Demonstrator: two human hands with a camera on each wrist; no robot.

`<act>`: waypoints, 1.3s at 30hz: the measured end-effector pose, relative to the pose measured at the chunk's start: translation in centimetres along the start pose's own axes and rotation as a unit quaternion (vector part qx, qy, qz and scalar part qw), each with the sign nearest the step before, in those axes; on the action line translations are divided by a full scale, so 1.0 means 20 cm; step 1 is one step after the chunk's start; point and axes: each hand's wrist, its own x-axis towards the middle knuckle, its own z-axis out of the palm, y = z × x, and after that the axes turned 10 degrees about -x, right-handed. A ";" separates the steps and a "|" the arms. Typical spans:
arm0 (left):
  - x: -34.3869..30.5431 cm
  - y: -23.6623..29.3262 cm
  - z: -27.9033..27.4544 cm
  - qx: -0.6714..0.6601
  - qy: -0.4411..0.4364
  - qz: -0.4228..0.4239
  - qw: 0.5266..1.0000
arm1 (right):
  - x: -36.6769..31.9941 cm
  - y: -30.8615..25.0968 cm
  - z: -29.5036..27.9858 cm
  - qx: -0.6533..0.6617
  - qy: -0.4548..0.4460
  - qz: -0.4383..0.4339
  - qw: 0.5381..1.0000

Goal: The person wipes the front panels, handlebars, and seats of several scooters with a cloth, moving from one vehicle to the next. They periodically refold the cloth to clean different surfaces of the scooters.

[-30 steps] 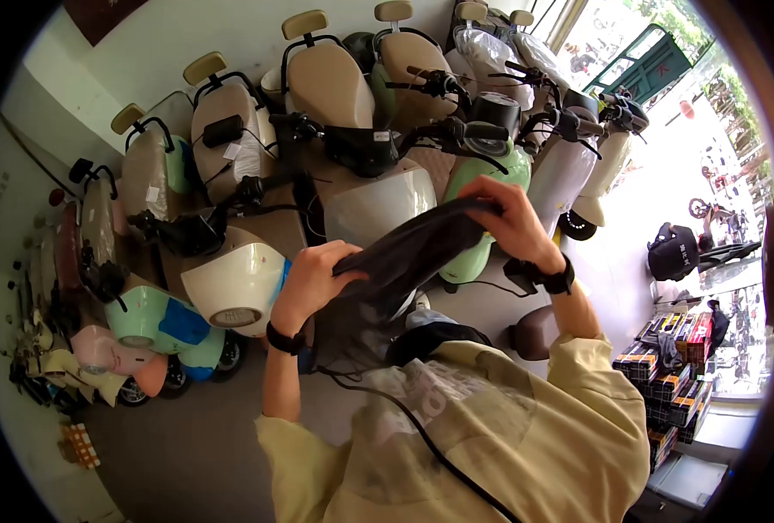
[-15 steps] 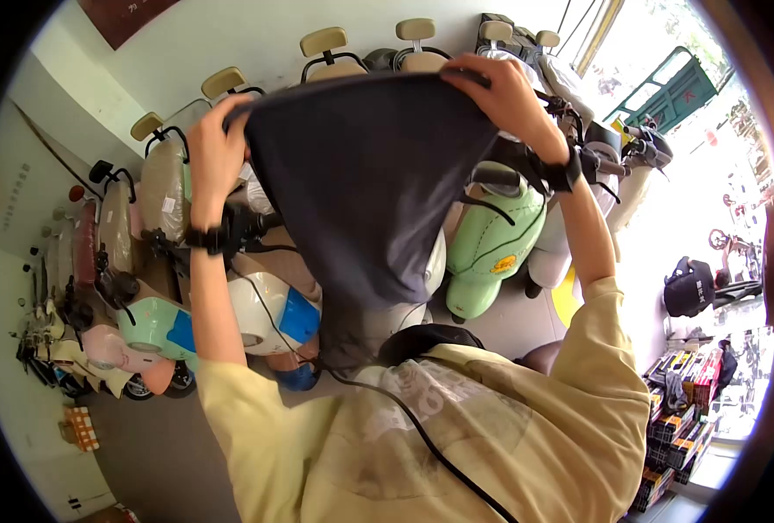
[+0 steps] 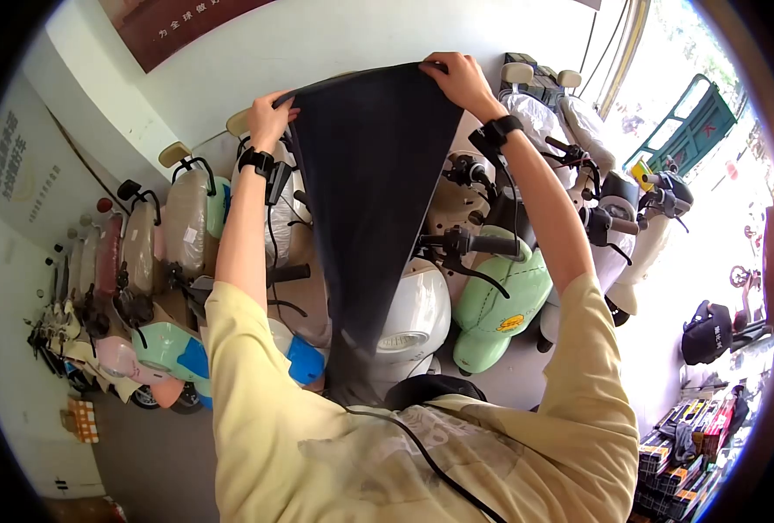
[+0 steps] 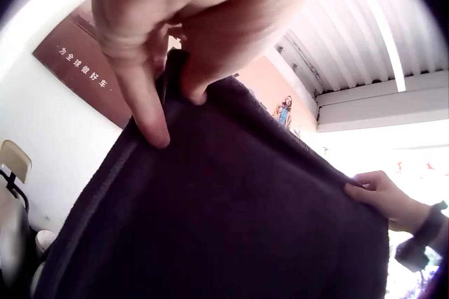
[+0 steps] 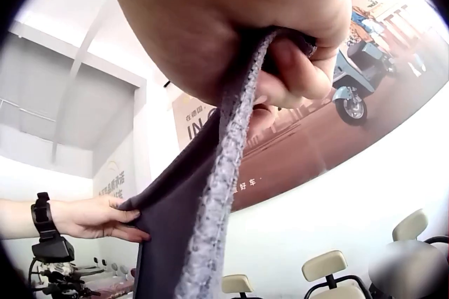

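Note:
A dark grey cloth (image 3: 369, 174) hangs spread between both raised hands, narrowing down toward the person's waist in the head view. At its upper left corner the left hand (image 3: 270, 120) pinches the edge; thumb and fingers lie on either side of the cloth in the left wrist view. The right hand (image 3: 463, 83) grips the upper right corner. Close up in the right wrist view, its fingers curl round the cloth's pale stitched edge (image 5: 223, 166). The top edge runs nearly straight between the hands.
Electric scooters stand in rows ahead and to the left, among them a mint green one (image 3: 504, 314) and a white one (image 3: 413, 314) behind the cloth. Stacked boxes (image 3: 683, 462) and a black bag (image 3: 707, 333) are at the right. A black cable (image 3: 422, 449) crosses the shirt.
Both hands have risen from chest height and reached forward, and the cloth has gone from bunched to spread out. Over the last half second the hands have drawn somewhat closer together in view.

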 end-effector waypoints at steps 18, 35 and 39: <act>-1.10 -1.13 0.70 0.220 0.147 0.006 0.964 | -0.58 0.16 0.23 -0.005 -0.171 0.106 0.979; -1.35 -0.95 0.89 0.245 0.183 0.068 0.950 | -1.64 -0.54 -0.02 0.250 -0.066 0.294 0.920; -1.29 -1.00 0.83 0.207 0.197 0.054 0.957 | -1.70 -0.55 -0.03 0.252 -0.057 0.320 0.911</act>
